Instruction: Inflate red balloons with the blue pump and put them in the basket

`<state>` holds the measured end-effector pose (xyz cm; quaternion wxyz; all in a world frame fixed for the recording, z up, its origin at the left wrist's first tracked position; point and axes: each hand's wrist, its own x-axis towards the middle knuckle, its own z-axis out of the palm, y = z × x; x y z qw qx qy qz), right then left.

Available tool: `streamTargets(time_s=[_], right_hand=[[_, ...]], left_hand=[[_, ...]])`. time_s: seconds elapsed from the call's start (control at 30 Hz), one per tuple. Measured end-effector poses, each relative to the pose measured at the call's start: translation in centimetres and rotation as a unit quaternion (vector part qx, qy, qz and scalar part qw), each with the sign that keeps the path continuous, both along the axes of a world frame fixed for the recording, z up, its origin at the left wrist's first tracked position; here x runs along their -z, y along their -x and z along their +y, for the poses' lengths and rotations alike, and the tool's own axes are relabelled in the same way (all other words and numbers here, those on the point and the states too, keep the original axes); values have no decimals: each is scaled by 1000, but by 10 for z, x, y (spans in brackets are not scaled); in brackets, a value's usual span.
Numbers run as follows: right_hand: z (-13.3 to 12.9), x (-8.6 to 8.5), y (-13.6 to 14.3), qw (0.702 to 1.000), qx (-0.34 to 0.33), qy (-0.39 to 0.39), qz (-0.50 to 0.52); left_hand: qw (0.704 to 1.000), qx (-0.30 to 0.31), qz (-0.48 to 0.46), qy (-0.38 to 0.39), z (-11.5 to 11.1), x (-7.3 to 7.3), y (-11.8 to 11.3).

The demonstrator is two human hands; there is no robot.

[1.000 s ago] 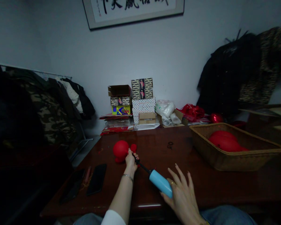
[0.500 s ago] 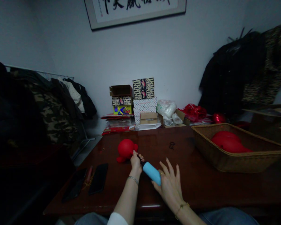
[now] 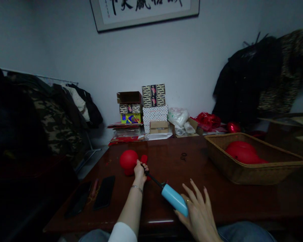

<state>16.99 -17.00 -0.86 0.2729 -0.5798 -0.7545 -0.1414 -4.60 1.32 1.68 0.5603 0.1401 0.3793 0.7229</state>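
A red balloon (image 3: 128, 159) with smaller red lobes rests on or just above the dark wooden table (image 3: 194, 173). My left hand (image 3: 140, 170) is closed around the balloon's neck and the black nozzle end of a hand pump (image 3: 173, 198). The pump's black rod shows drawn out between that hand and the light-blue barrel. My right hand (image 3: 199, 210) holds the barrel's near end between thumb and palm, its other fingers stretched out. The far side of the balloon is hidden.
At right stands a wicker basket (image 3: 259, 173) with red balloons (image 3: 243, 152) inside. Phones (image 3: 104, 192) lie at left beside a small reddish stick (image 3: 95, 188). Small dark loops (image 3: 183, 156) lie mid-table. Stacked boxes (image 3: 155, 116) and a plastic bag (image 3: 178, 116) are at the back.
My right hand has pulled the blue barrel back toward me and to the right, exposing more black rod. My left hand and the balloon have shifted slightly left, and the balloon has turned.
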Motion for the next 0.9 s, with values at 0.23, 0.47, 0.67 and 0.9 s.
streamTargets(time_s=[0.23,0.47,0.67,0.9], right_hand=[[-4,-4,0,1000,7,-9,6],[10,-23,25,998,33,48,39],[28,-32,49,995,41,74,52],[34,-29,55,995,34,72,56]], left_hand=[[1000,0,2,4,0,-1,-1],[1000,14,5,11,-8,-5,-14],[999,33,11,12,-15,3,-27],[999,24,22,20,-13,10,-26]])
